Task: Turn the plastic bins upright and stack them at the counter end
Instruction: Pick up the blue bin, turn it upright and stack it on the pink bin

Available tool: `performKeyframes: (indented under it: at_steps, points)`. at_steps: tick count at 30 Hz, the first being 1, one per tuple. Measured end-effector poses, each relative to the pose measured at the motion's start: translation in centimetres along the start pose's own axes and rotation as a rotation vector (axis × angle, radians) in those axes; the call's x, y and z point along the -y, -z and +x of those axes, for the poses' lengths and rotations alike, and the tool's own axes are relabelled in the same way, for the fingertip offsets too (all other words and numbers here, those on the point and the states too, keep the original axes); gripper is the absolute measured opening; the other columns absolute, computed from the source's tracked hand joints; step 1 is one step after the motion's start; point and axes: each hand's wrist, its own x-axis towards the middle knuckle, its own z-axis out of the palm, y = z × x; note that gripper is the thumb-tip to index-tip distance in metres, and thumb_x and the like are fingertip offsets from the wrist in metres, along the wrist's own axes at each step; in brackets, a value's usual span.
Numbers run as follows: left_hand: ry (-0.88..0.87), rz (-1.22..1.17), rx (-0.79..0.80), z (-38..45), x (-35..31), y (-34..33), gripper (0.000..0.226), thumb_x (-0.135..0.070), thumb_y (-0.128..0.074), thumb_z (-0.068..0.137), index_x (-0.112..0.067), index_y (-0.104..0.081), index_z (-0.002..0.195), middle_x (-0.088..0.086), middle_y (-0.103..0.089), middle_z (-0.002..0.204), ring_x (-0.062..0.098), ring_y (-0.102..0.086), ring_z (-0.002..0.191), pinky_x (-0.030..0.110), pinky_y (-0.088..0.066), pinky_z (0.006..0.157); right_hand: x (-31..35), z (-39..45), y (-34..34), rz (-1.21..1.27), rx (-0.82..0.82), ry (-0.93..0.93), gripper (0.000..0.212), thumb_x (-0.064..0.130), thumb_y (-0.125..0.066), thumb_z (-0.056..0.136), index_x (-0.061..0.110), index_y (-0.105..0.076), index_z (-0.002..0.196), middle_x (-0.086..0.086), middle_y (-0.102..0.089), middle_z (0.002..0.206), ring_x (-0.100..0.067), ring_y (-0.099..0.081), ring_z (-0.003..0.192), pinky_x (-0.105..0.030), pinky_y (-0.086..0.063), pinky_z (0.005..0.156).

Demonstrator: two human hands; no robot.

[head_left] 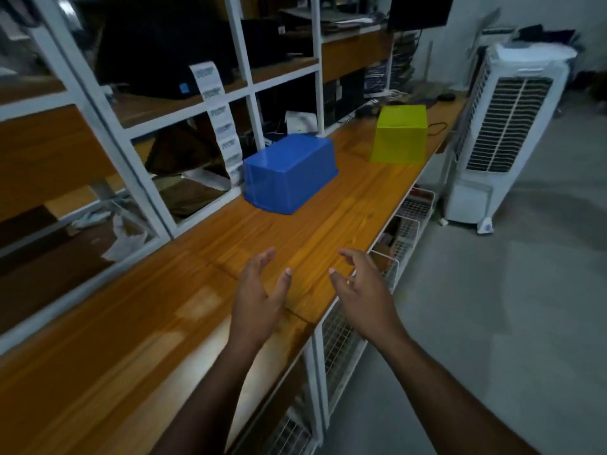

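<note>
Both my hands are held out in front of me above a long wooden counter, holding nothing. My left hand and my right hand face each other, palms turned inward, fingers spread and loosely bent, thumbs pointing toward one another across a gap.

Ahead of my fingertips, well apart from them, a blue plastic bin sits upside down on the counter, its flat bottom facing up and its rim on the wood. It lies slightly beyond my left fingers. Farther on, past my right fingers and nearer the far end of the counter, a yellow plastic bin also sits upside down. The two bins are apart from each other.

Neither bin is turned yet, so I judge the step in hand is reaching for the blue one. To do it well, I should widen my hands so each palm meets one short side, grip low near the rim, lift clear of the wood, then roll it over. A white air cooler stands on the floor beyond my right fingers.
</note>
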Motion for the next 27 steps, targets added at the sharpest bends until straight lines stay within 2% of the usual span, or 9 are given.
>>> performKeyframes:
  at_steps: [6,9,11,12,16,21,24,25,27]
  points:
    - [-0.016,0.007,-0.060,9.7,0.9,-6.4,0.050,-0.041,-0.063,0.096,-0.028,-0.048,0.142,-0.016,-0.052,0.139,0.001,-0.047,0.131,0.030,-0.042,0.106,-3.6,11.6,0.5,-0.018,0.044,0.054,0.046,0.043,-0.050,0.099,0.030,-0.041,0.142,0.009,-0.042,0.143,-0.011,-0.047,0.126,-0.036,-0.047,0.099]
    - [-0.025,-0.029,-0.101,15.4,2.5,-9.1,0.048,-0.039,-0.064,0.096,-0.026,-0.049,0.140,-0.013,-0.054,0.139,0.003,-0.049,0.131,0.034,-0.044,0.109,-5.1,17.5,0.3,-0.057,0.064,0.088,0.047,0.044,-0.049,0.099,0.029,-0.041,0.143,0.008,-0.042,0.144,-0.013,-0.049,0.124,-0.037,-0.049,0.096]
    - [0.032,-0.041,-0.147,20.9,4.0,-10.8,0.050,-0.039,-0.064,0.096,-0.024,-0.049,0.141,-0.008,-0.055,0.142,0.005,-0.050,0.132,0.038,-0.044,0.111,-6.1,23.0,-0.4,-0.109,0.114,0.082,0.049,0.044,-0.049,0.099,0.027,-0.041,0.144,0.006,-0.043,0.144,-0.014,-0.049,0.125,-0.038,-0.049,0.097]
    - [0.035,-0.030,-0.157,21.2,4.0,-10.8,0.051,-0.039,-0.065,0.095,-0.024,-0.049,0.142,-0.007,-0.055,0.143,0.007,-0.049,0.133,0.038,-0.043,0.111,-6.1,23.0,-0.3,-0.119,0.122,0.086,0.050,0.044,-0.050,0.099,0.026,-0.041,0.144,0.005,-0.044,0.144,-0.014,-0.048,0.126,-0.039,-0.049,0.099]
    - [0.094,0.001,-0.251,30.8,6.1,-11.6,0.054,-0.040,-0.064,0.096,-0.019,-0.049,0.143,-0.002,-0.053,0.146,0.013,-0.047,0.136,0.033,-0.039,0.112,-6.8,31.8,-2.1,-0.144,0.168,0.116,0.049,0.043,-0.052,0.097,0.023,-0.044,0.141,0.002,-0.048,0.139,-0.014,-0.048,0.126,-0.041,-0.047,0.101]
    - [0.140,0.077,-0.327,39.1,6.5,-11.4,0.051,-0.037,-0.062,0.097,-0.019,-0.049,0.142,0.002,-0.049,0.147,0.016,-0.045,0.136,0.026,-0.034,0.105,-6.8,38.4,-5.6,-0.078,0.182,0.068,0.054,0.039,-0.058,0.094,0.017,-0.045,0.142,-0.002,-0.049,0.139,-0.016,-0.047,0.129,-0.040,-0.044,0.105]
    - [0.127,0.163,-0.344,42.9,7.6,-11.1,0.054,-0.032,-0.064,0.097,-0.013,-0.047,0.145,0.005,-0.047,0.150,0.018,-0.042,0.139,0.021,-0.029,0.106,-7.1,41.9,-7.5,-0.034,0.204,0.000,0.058,0.040,-0.057,0.095,0.015,-0.041,0.144,-0.003,-0.047,0.143,-0.017,-0.045,0.130,-0.034,-0.040,0.107]
    - [0.142,0.222,-0.329,44.1,8.3,-11.1,0.057,-0.032,-0.064,0.097,-0.011,-0.046,0.147,0.008,-0.046,0.152,0.020,-0.040,0.141,0.023,-0.029,0.110,-7.4,43.3,-8.2,-0.006,0.225,-0.038,0.059,0.040,-0.057,0.095,0.014,-0.039,0.145,-0.003,-0.047,0.144,-0.018,-0.045,0.131,-0.034,-0.040,0.107]
    - [0.189,0.316,-0.249,45.4,9.7,-11.3,0.060,-0.035,-0.062,0.098,-0.006,-0.043,0.147,0.013,-0.043,0.154,0.027,-0.036,0.145,0.037,-0.030,0.118,-7.7,44.5,-9.1,0.047,0.245,-0.110,0.061,0.042,-0.057,0.095,0.015,-0.037,0.146,-0.003,-0.046,0.145,-0.019,-0.045,0.131,-0.037,-0.041,0.109]
